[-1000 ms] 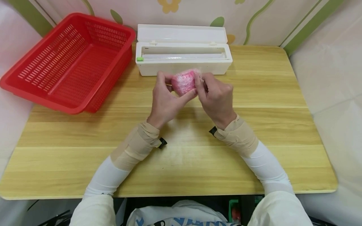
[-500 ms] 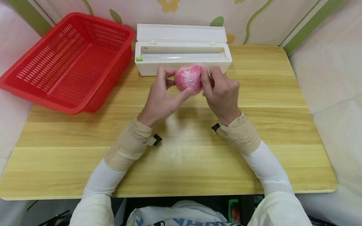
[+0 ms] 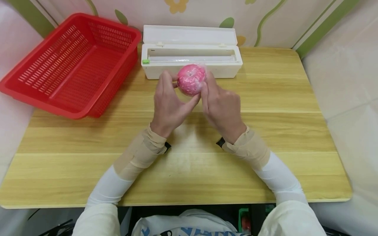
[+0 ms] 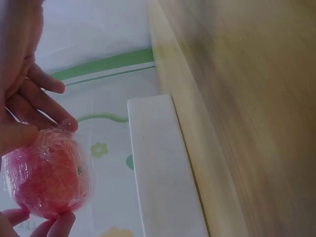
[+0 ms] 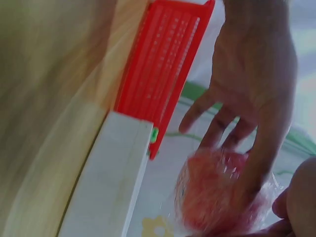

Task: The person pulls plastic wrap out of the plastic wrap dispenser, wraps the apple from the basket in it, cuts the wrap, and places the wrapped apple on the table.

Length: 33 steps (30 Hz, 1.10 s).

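Note:
A round pink-red fruit (image 3: 190, 82), wrapped in clear, wrinkled cling film (image 4: 52, 168), is held up over the table in front of the white box. My left hand (image 3: 169, 103) holds it from the left, fingers behind and thumb at its lower edge. At its right side, my right hand (image 3: 222, 108) has its fingers curled and pinches the film. In the right wrist view, a loose film edge (image 5: 269, 195) sticks out beside the fruit. A small dimple shows on the fruit's face in the head view.
Behind the hands stands a white cling film dispenser (image 3: 192, 70), its lid (image 3: 190, 34) up, a film roll (image 3: 192, 59) inside and a green slider (image 3: 146, 61) at its left end. A red slotted basket (image 3: 97, 108) stands back left on the wooden table (image 3: 189, 177).
The wrapped fruit has been turned so its dimpled face shows, and lifted slightly. Both hands shifted right, then back left; the right fingers still work at the film.

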Motion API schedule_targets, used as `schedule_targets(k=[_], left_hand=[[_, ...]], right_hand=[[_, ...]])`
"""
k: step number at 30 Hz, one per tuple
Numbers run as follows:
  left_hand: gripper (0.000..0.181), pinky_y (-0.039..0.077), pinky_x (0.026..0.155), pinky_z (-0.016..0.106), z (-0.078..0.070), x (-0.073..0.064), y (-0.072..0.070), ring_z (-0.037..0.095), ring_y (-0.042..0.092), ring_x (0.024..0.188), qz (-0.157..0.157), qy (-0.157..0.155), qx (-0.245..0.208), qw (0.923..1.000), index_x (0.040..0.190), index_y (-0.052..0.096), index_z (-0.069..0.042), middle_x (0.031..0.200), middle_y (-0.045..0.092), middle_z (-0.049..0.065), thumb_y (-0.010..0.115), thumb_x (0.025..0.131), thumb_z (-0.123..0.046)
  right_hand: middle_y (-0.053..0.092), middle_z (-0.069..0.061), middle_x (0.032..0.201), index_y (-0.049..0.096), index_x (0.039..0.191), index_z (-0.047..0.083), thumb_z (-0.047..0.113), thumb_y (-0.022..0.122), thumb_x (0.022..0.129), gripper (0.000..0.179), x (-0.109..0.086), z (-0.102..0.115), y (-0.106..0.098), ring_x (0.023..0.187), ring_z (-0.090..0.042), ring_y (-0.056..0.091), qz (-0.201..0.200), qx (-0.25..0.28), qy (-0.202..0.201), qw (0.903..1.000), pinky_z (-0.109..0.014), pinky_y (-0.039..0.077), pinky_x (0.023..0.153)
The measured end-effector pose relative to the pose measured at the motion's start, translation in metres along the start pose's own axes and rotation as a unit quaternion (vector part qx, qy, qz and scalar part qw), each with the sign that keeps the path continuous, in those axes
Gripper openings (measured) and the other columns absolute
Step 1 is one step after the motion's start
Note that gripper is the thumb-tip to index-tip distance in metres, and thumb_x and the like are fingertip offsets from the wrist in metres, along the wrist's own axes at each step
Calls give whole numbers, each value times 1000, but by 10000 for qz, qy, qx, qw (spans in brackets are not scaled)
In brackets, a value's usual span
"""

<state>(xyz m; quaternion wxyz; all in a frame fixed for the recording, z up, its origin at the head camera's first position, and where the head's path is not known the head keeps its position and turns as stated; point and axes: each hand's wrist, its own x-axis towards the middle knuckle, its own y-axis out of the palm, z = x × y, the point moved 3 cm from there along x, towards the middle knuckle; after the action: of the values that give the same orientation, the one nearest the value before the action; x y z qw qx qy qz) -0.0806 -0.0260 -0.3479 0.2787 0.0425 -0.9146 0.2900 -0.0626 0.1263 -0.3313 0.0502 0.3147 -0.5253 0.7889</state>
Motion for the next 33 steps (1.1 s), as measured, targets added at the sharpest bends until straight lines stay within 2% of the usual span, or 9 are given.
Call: schedule_targets(k=[6, 9, 12, 15, 18, 21, 26, 29, 33], left_hand=[[62, 55, 90, 38, 3, -2, 1, 32, 60, 103, -125, 23, 197, 9997, 112, 52, 5, 104, 54, 20, 90, 83, -35], [63, 55, 88, 38, 9, 0, 1, 33, 58, 102, -217, 7, 274, 9994, 113, 53, 6, 104, 53, 21, 88, 86, -38], [64, 58, 92, 33, 21, 7, -3, 30, 60, 109, -340, -265, -45, 9991, 118, 53, 6, 112, 57, 21, 88, 85, -35], [63, 59, 99, 31, 34, 16, -8, 25, 64, 115, -226, -792, -1126, 9902, 124, 49, 3, 123, 60, 19, 89, 85, -27], [53, 57, 105, 32, 42, 23, -13, 23, 66, 120, 174, -1477, -2639, 9530, 125, 46, -6, 133, 63, 17, 84, 90, -17], [44, 54, 112, 36, 44, 26, -17, 27, 66, 127, 720, -2004, -3997, 8916, 128, 45, -11, 142, 63, 20, 74, 96, -8], [60, 53, 113, 32, 37, 23, -17, 27, 58, 133, 1739, -2013, -5071, 8198, 153, 39, -10, 143, 60, 17, 60, 98, 1], [68, 54, 108, 28, 32, 20, -14, 24, 56, 130, 2263, -1779, -5170, 8061, 161, 32, -5, 143, 56, 13, 54, 97, 0], [64, 53, 112, 30, 29, 17, -10, 26, 54, 134, 2447, -1697, -4980, 8145, 160, 32, 3, 152, 47, 17, 50, 99, -11]], right_hand=[[73, -27, 114, 26, 158, -14, 47, 40, 111, 78, -10, 13, 4, 60, -26, 58, 728, 770, 344, 9938, -40, 53, 51], [47, -31, 159, 11, 163, -12, 65, 27, 110, 95, -15, 21, 6, 105, -37, 74, 1146, 1221, 246, 9856, -46, 65, 82], [20, -26, 172, 5, 166, -7, 74, 14, 105, 102, -19, 30, 6, 150, -39, 48, 1594, 1558, -14, 9748, -50, 49, 117], [36, -25, 168, 19, 166, -1, 70, 19, 108, 92, -18, 31, 1, 142, -36, 57, 1501, 1745, -195, 9730, -55, 41, 123], [68, -21, 141, 47, 155, -1, 52, 34, 112, 70, -10, 21, -9, 113, -32, 73, 568, 1835, -155, 9813, -53, 56, 104], [73, -20, 127, 58, 144, -1, 37, 47, 106, 55, 1, 3, -15, 113, -32, 72, -236, 2192, 204, 9752, -45, 58, 88], [56, -14, 152, 33, 164, 11, 51, 55, 104, 75, 11, -25, -2, 131, -25, 62, 488, 3664, 1018, 9236, -42, 52, 102], [49, -12, 160, 24, 168, 14, 54, 59, 103, 84, 12, -30, 9, 136, -22, 58, 1048, 4250, 1041, 8930, -42, 51, 110], [53, -11, 155, 30, 166, 12, 48, 67, 102, 82, 11, -30, 18, 127, -19, 58, 1114, 4259, 862, 8937, -36, 53, 106]])
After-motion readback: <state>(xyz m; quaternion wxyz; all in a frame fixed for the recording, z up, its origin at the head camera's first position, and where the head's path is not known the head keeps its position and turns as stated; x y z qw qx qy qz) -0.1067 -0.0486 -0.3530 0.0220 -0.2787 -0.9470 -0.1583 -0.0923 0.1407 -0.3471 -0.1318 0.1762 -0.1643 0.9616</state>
